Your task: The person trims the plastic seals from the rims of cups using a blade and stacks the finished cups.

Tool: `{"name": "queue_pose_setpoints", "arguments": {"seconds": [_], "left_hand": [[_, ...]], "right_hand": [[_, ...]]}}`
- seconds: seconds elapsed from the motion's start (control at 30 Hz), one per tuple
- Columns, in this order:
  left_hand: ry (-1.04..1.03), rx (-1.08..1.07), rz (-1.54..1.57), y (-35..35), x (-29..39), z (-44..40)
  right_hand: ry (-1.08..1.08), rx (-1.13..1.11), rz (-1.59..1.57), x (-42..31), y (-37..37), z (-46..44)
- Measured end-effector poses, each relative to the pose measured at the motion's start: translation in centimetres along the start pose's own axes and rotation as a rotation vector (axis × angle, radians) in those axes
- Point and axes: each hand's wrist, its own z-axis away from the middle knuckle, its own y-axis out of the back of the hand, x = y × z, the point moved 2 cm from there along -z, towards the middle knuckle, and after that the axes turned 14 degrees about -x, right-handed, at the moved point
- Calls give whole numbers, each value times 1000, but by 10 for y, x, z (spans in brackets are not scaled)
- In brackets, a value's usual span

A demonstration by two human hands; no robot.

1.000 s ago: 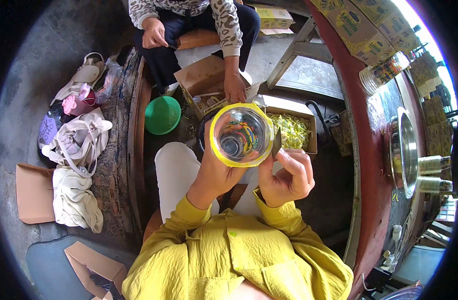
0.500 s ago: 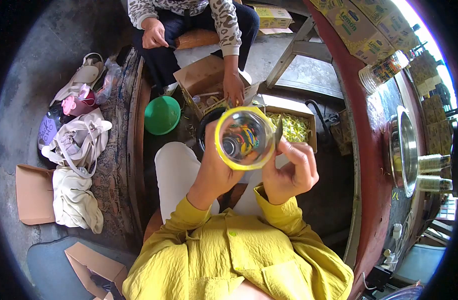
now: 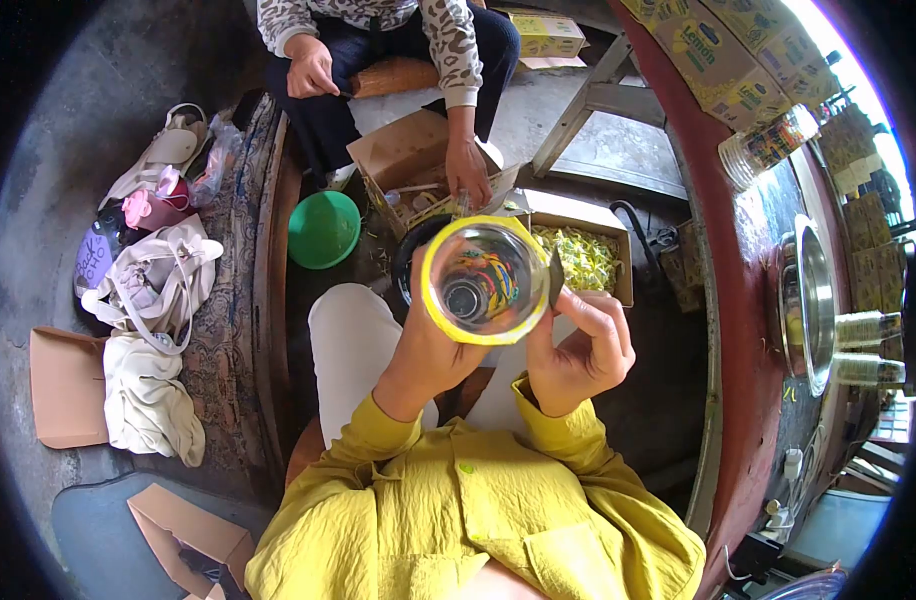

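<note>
Curling round the clear cup [image 3: 484, 284] at mid-scene, the left hand [image 3: 425, 352] grips its side; the right hand [image 3: 585, 352] pinches a dark blade [image 3: 556, 276] at the yellow rim's [image 3: 468, 335] right — pressing too hard could make it slip and nick fingers.

The floor [image 3: 53, 270] is grey and looks worn, with darker patches. On the left there is what seems a long, low bench [image 3: 276, 330], covered by a dark patterned cloth [image 3: 240, 310]. On the right runs a long counter [image 3: 735, 400] with a red-brown edge. Strong white light [image 3: 863, 75] enters at the upper right and shines on its top. Beside it stands a grey wooden frame [image 3: 628, 103].
</note>
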Motion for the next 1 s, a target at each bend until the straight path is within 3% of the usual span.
{"name": "queue_pose_setpoints", "arguments": {"seconds": [0.2,0.4,0.5,0.83,1.0], "left_hand": [[-57,-98,-52,0,0,1],[-18,-16,43,0,0,-1],[40,-103,44,-1,0,1],[0,-53,79,0,3,-1],[46,-221,81,1,4,0]], "right_hand": [[1,-11,-29,3,5,-8],[12,-23,-70,0,6,-1],[32,16,-9,3,6,-5],[17,-30,-93,4,11,-5],[-2,-15,-27,5,13,-7]]}}
